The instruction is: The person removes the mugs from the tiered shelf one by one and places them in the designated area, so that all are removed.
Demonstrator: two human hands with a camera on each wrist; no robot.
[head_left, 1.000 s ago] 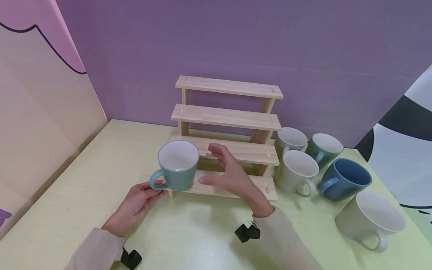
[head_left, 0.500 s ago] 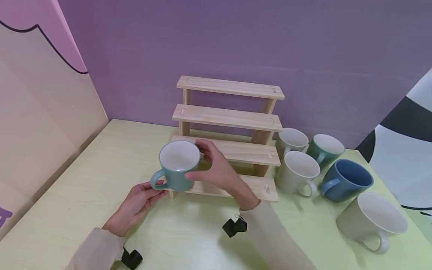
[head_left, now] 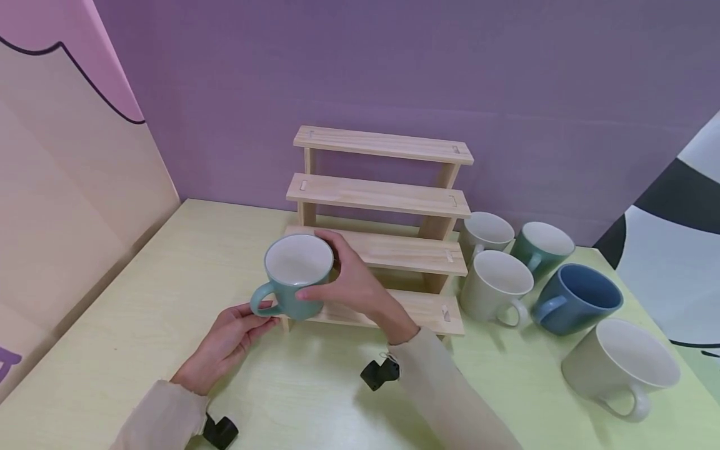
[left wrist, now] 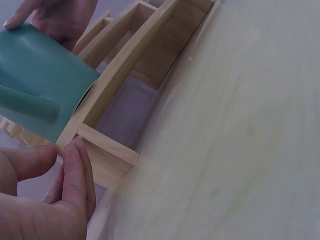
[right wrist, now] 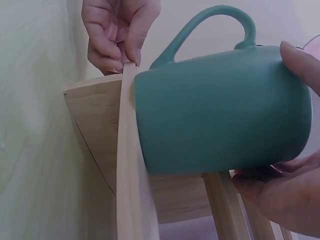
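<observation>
A teal mug [head_left: 298,278] with a white inside stands upright on the left end of the lowest step of a wooden tiered shelf [head_left: 377,194], its handle toward the left. My right hand [head_left: 360,281] holds the mug from the right, thumb on its front and fingers round the far side. At the lower left, my left hand [head_left: 230,334] pinches the end of that lowest step. Thumb and fingertips meet at the board's corner in the left wrist view, beside the mug [left wrist: 40,80]. From the right wrist view, the mug's base [right wrist: 142,120] sits against the board.
Right of the shelf stand several other mugs: two white ones [head_left: 495,284] close to it, a green one [head_left: 542,247], a blue one [head_left: 579,300], and a larger white one [head_left: 613,362] nearest the front. A purple wall [head_left: 382,69] rises behind the table [head_left: 169,281].
My right hand has moved left from beside the mug and closed round its right side. The mug and my left hand have stayed in place.
</observation>
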